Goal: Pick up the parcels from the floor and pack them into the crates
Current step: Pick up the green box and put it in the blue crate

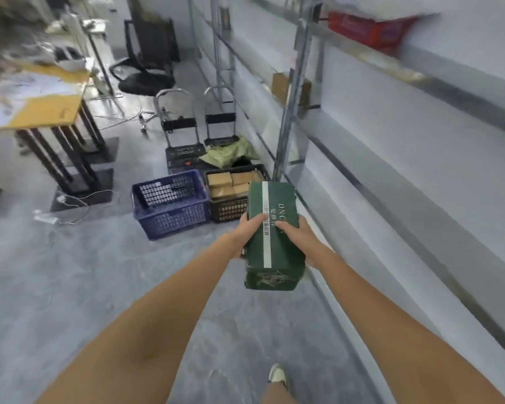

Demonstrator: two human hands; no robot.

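A dark green parcel (273, 246) with a white stripe and white lettering is held out in front of me above the floor. My left hand (247, 231) grips its left side and my right hand (299, 237) grips its right side, thumbs lying on top. Ahead on the floor stand a blue crate (169, 220), which looks empty, and a black crate (228, 212) packed with several brown cardboard parcels (226, 182). The green parcel hides the black crate's right end.
Metal shelving (362, 158) runs along the right. Behind the crates stand two folding hand trolleys (181, 132) and a green bag (231, 154). A yellow-topped table (41, 109), an office chair (149, 74) and loose cables (79, 205) lie to the left. My foot (277, 374) is below.
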